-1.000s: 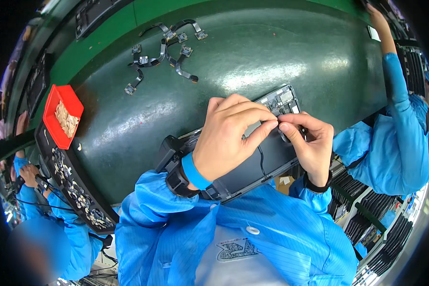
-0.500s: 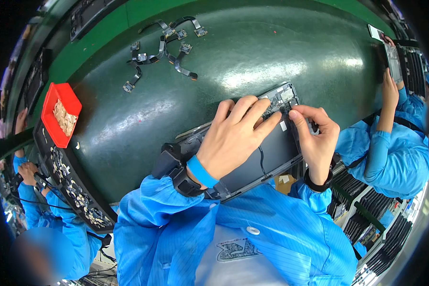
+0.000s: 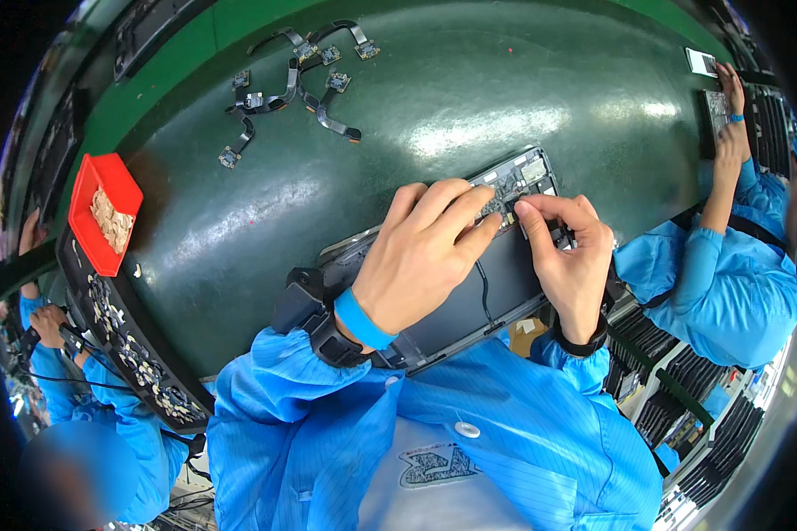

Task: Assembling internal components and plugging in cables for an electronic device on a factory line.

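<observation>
A dark grey open laptop casing (image 3: 513, 276) lies tilted on the green table in front of me, its inner side up. Along its far edge is a circuit board (image 3: 515, 183), and a thin black cable (image 3: 485, 292) crosses the casing's middle. My left hand (image 3: 429, 252) reaches over the casing with its fingers apart, the tips on or just above the board. My right hand (image 3: 571, 252) is closed in a pinch of thumb and forefinger at the board's near edge. Whatever small part sits between those fingertips is hidden.
Several small boards with black ribbon cables (image 3: 283, 93) lie at the far left. A red bin (image 3: 86, 212) of small beige pieces stands left, beside a black tray (image 3: 137, 350) of small parts. One co-worker (image 3: 713, 274) sits at right, another (image 3: 106, 442) at left.
Both my hands have shifted slightly left, the right one's pinch moving further along the board. The co-worker at right has lowered a dark panel and now has both hands over it.
</observation>
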The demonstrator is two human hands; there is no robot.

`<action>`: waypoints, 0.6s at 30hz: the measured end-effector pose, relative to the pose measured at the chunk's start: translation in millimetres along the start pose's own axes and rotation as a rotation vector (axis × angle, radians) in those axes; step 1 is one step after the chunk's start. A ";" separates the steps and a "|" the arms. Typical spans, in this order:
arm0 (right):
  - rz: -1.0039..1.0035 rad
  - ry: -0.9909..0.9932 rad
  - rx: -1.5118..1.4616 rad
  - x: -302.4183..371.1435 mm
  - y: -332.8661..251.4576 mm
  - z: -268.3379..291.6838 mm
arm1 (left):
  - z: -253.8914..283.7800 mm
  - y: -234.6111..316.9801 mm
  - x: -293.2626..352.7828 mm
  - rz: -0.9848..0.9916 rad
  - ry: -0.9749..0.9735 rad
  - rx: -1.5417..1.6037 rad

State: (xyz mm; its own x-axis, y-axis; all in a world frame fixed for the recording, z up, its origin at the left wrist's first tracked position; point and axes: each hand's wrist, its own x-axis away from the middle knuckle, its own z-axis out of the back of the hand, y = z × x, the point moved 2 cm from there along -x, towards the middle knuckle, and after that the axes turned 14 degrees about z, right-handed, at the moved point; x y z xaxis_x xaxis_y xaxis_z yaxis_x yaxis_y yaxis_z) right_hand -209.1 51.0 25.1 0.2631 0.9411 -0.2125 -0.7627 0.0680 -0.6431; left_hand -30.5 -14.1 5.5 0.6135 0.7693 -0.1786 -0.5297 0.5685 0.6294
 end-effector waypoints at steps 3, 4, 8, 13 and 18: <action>-0.012 -0.005 0.004 0.1 0.1 -0.2 | -0.8 -0.2 -0.2 0.003 0.003 0.007; -0.028 -0.007 0.003 0.3 0.1 0.0 | -1.0 -0.4 -0.1 0.003 0.003 0.009; -0.020 -0.004 -0.020 1.1 4.2 -1.6 | -1.1 -1.1 0.5 0.012 -0.001 0.021; -0.033 0.000 -0.041 1.6 5.3 -2.9 | -2.5 -0.6 0.8 0.009 0.010 0.024; -0.027 0.005 -0.021 3.0 2.9 -4.7 | -3.7 -0.6 1.2 0.007 0.017 0.025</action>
State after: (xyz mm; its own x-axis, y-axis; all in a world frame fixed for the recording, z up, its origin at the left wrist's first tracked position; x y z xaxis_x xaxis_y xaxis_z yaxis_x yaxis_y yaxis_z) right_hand -207.8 52.4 19.2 0.2866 0.9372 -0.1988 -0.7428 0.0864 -0.6639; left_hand -31.6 -12.4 2.1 0.5995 0.7782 -0.1868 -0.5188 0.5556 0.6497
